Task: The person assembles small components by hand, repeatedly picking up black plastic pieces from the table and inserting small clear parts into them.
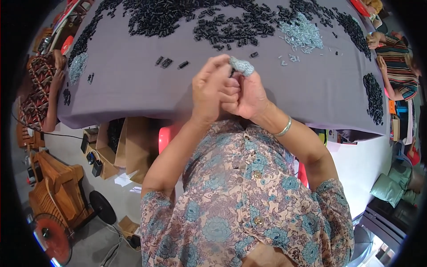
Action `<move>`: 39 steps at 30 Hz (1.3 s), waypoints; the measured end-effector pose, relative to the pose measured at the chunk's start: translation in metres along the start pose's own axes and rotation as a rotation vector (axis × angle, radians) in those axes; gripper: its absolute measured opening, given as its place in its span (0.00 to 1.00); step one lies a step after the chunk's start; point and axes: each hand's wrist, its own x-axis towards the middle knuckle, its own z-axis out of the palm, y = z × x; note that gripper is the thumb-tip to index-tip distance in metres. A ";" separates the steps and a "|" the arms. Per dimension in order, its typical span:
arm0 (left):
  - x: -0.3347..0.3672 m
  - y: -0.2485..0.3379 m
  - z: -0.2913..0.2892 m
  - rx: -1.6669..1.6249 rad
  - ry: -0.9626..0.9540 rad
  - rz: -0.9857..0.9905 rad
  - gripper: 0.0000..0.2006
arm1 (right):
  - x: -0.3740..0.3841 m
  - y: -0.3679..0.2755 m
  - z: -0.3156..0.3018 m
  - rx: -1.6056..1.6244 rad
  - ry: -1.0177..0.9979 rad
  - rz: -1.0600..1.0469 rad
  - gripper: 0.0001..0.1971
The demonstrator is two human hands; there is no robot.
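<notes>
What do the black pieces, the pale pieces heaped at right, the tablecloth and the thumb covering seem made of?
Black pieces: probably hard plastic, fairly glossy, given small highlights.
Pale pieces: likely clear plastic, shiny; they look translucent and glint.
Tablecloth: fabric, matte, judging by its soft folds and draped edge.
Thumb covering: perhaps cloth or tape, its surface pale and textured; too small to be sure.

Hands (208, 94) meet over greyish-purple cloth (133, 91); black pieces (153, 20) lie heaped beyond.
</notes>
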 end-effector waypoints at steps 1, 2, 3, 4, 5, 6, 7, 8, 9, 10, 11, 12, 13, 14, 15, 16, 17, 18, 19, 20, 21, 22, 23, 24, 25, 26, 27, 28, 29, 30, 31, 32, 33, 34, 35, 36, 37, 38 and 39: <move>0.004 -0.008 0.001 0.202 0.030 0.212 0.07 | 0.002 0.002 -0.003 -0.038 0.056 -0.067 0.26; 0.009 -0.015 0.004 0.403 0.061 0.424 0.07 | 0.002 -0.001 -0.003 -0.061 0.082 -0.083 0.25; 0.010 -0.013 0.004 0.474 0.060 0.442 0.06 | 0.000 -0.005 -0.002 -0.081 0.110 -0.103 0.25; 0.010 -0.012 0.004 0.477 0.059 0.445 0.06 | 0.000 -0.006 -0.003 -0.155 0.151 -0.110 0.24; 0.011 -0.009 0.002 0.550 0.017 0.488 0.06 | 0.000 -0.007 -0.001 -0.156 0.148 -0.111 0.24; 0.011 -0.008 0.000 0.622 -0.024 0.531 0.06 | 0.000 -0.007 0.004 -0.208 0.183 -0.089 0.24; 0.013 -0.007 -0.006 0.667 0.011 0.519 0.06 | -0.001 -0.008 0.007 -0.261 0.219 -0.067 0.24; 0.014 -0.006 -0.010 0.695 0.054 0.558 0.06 | 0.002 -0.013 -0.002 -0.283 0.123 0.005 0.24; 0.017 -0.003 -0.014 0.721 0.098 0.596 0.06 | 0.000 -0.019 -0.001 -0.356 0.152 -0.017 0.24; 0.021 0.005 -0.018 0.866 0.170 0.707 0.05 | -0.002 -0.026 0.002 -0.427 0.184 -0.043 0.25; 0.023 0.016 -0.021 1.011 0.241 0.751 0.06 | -0.006 -0.036 0.005 -0.405 0.227 -0.100 0.23; 0.024 0.027 -0.025 1.156 0.310 0.794 0.06 | -0.011 -0.046 0.008 -0.496 0.337 -0.226 0.21; 0.029 0.035 -0.038 1.196 0.326 0.820 0.07 | -0.014 -0.054 0.012 -0.588 0.443 -0.346 0.18; 0.031 0.041 -0.049 1.249 0.392 0.792 0.07 | -0.017 -0.062 0.013 -0.722 0.514 -0.445 0.14; 0.032 0.047 -0.056 1.299 0.455 0.764 0.07 | -0.018 -0.071 0.008 -1.021 0.582 -0.585 0.14; 0.033 0.051 -0.059 1.405 0.484 0.832 0.07 | -0.019 -0.080 -0.001 -1.321 0.650 -0.727 0.13; 0.035 0.054 -0.064 1.400 0.478 0.834 0.07 | -0.022 -0.092 -0.011 -1.480 0.764 -0.749 0.09; 0.037 0.056 -0.069 1.482 0.500 0.816 0.07 | -0.022 -0.100 -0.021 -1.481 0.772 -0.750 0.09; 0.037 0.056 -0.074 1.563 0.526 0.796 0.07 | -0.023 -0.105 -0.029 -1.554 0.776 -0.803 0.08; 0.036 0.056 -0.077 1.602 0.541 0.819 0.08 | -0.024 -0.108 -0.034 -1.627 0.780 -0.855 0.07; 0.036 0.055 -0.078 1.598 0.540 0.817 0.08 | -0.025 -0.108 -0.028 -1.683 0.814 -0.848 0.08; 0.035 0.054 -0.078 1.664 0.556 0.867 0.09 | -0.025 -0.107 -0.028 -1.686 0.817 -0.847 0.08; 0.035 0.054 -0.078 1.730 0.573 0.917 0.10 | -0.024 -0.106 -0.029 -1.759 0.770 -0.891 0.07; 0.035 0.053 -0.075 1.727 0.574 0.917 0.10 | -0.023 -0.104 -0.028 -1.831 0.720 -0.936 0.07; 0.035 0.051 -0.071 1.635 0.534 0.904 0.10 | -0.022 -0.101 -0.026 -1.833 0.718 -0.936 0.07; 0.036 0.049 -0.066 1.543 0.494 0.889 0.11 | -0.020 -0.098 -0.024 -1.818 0.659 -0.900 0.06; 0.036 0.046 -0.064 1.543 0.499 0.890 0.11 | -0.017 -0.094 -0.022 -1.802 0.597 -0.863 0.06; 0.036 0.042 -0.060 1.509 0.439 0.915 0.11 | -0.012 -0.090 -0.024 -1.830 0.536 -0.909 0.07; 0.036 0.039 -0.056 1.473 0.379 0.941 0.11 | -0.009 -0.087 -0.021 -1.830 0.530 -0.909 0.07; 0.032 0.036 -0.048 1.408 0.342 0.896 0.10 | -0.006 -0.083 -0.018 -1.870 0.489 -0.897 0.07; 0.032 0.031 -0.048 1.359 0.309 0.857 0.10 | -0.002 -0.080 -0.016 -1.909 0.448 -0.885 0.08; 0.032 0.027 -0.047 1.309 0.277 0.818 0.09 | 0.003 -0.081 -0.015 -1.984 0.373 -0.899 0.10; 0.030 0.025 -0.039 1.260 0.271 0.791 0.08 | 0.007 -0.084 -0.014 -1.985 0.372 -0.900 0.10; 0.029 0.023 -0.037 1.259 0.272 0.793 0.08 | 0.013 -0.086 -0.014 -2.071 0.323 -0.908 0.10; 0.028 0.021 -0.037 1.243 0.251 0.776 0.08 | 0.018 -0.088 -0.014 -2.156 0.272 -0.914 0.11; 0.028 0.020 -0.036 1.227 0.230 0.760 0.08 | 0.024 -0.088 -0.014 -2.158 0.270 -0.916 0.11; 0.028 0.020 -0.035 1.221 0.216 0.764 0.08 | 0.029 -0.088 -0.015 -2.223 0.267 -0.897 0.11; 0.027 0.019 -0.034 1.219 0.218 0.766 0.08 | 0.032 -0.088 -0.016 -2.287 0.264 -0.876 0.10; 0.026 0.018 -0.033 1.200 0.210 0.734 0.08 | 0.035 -0.089 -0.017 -2.288 0.258 -0.877 0.10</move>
